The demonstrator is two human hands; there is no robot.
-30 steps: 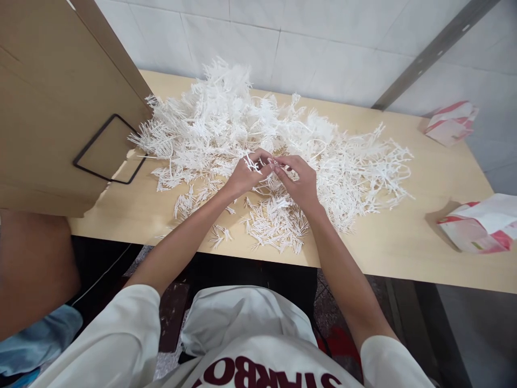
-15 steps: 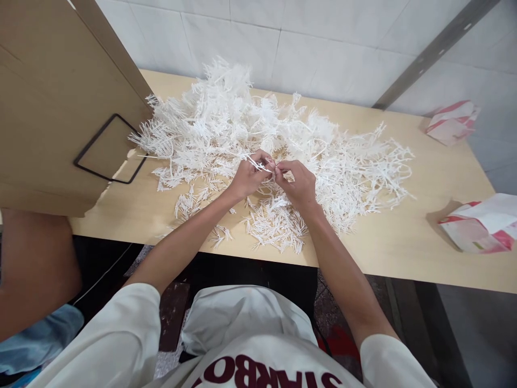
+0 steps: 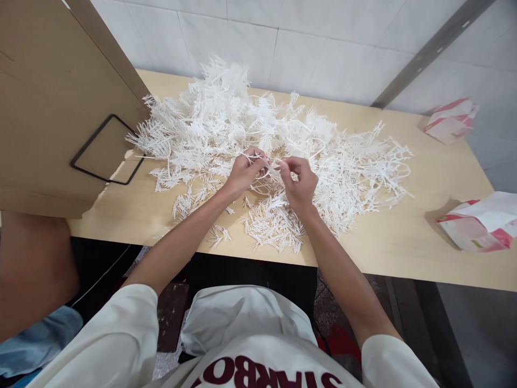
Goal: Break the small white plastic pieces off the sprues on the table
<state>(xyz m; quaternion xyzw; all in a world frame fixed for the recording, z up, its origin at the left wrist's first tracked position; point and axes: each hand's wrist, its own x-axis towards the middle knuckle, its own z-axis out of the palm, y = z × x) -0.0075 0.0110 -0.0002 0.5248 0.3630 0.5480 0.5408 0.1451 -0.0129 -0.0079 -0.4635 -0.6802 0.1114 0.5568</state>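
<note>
A thin white branched plastic piece (image 3: 272,165) spans the small gap between my two hands, over the middle of the table. My left hand (image 3: 247,170) is closed on its stem, thumb against curled fingers. From the other side, my right hand (image 3: 299,177) pinches what looks like its right end between thumb and forefinger; the exact contact is too small to make out. Behind and around both hands spreads a big heap of similar white branched pieces (image 3: 226,116). Close in front of my hands lies a pile of short white bits (image 3: 275,223).
A brown cardboard sheet (image 3: 60,108) stands at the left, with a black rectangular wire frame (image 3: 108,148) by it. Two red-and-white paper packets (image 3: 480,222) sit at the right of the wooden table (image 3: 388,245). A tiled wall (image 3: 315,59) closes the back. Another person's arm (image 3: 38,269) shows at lower left.
My hands have drawn slightly apart, the left one moving a little leftward and the right one a little rightward. More of the white piece now shows between them.
</note>
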